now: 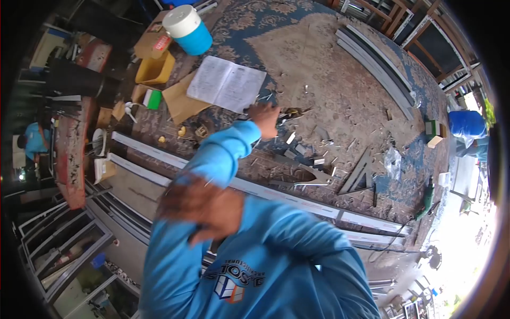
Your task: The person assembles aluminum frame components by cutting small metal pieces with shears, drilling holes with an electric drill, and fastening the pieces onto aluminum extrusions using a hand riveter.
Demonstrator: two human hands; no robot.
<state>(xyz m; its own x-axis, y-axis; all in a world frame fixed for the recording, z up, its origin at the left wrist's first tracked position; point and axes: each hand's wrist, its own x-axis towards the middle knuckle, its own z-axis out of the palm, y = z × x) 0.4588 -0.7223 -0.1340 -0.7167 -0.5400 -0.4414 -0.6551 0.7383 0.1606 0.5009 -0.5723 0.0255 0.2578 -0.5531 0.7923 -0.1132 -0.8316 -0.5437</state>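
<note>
My left hand [263, 120] reaches forward over the carpet, just beyond the lower right corner of an open spiral notebook [226, 83]. Its fingers look spread and bent downward, with the tips partly hidden. Close beside it, on the right, lies a dark metal tool [295, 112] that resembles pliers; whether the fingers touch it is unclear. My right hand [204, 207] crosses over my left sleeve, nearer to my body. Motion smears its fingers, so any small thing in them cannot be made out.
Long metal profiles [297, 201] run across in front of me. Scattered offcuts, a triangular square [357, 173] and a green power tool [426, 199] lie to the right. Farther left stand a blue cooler jug [195, 37] and a yellow container [154, 69]. A person [37, 139] is at far left.
</note>
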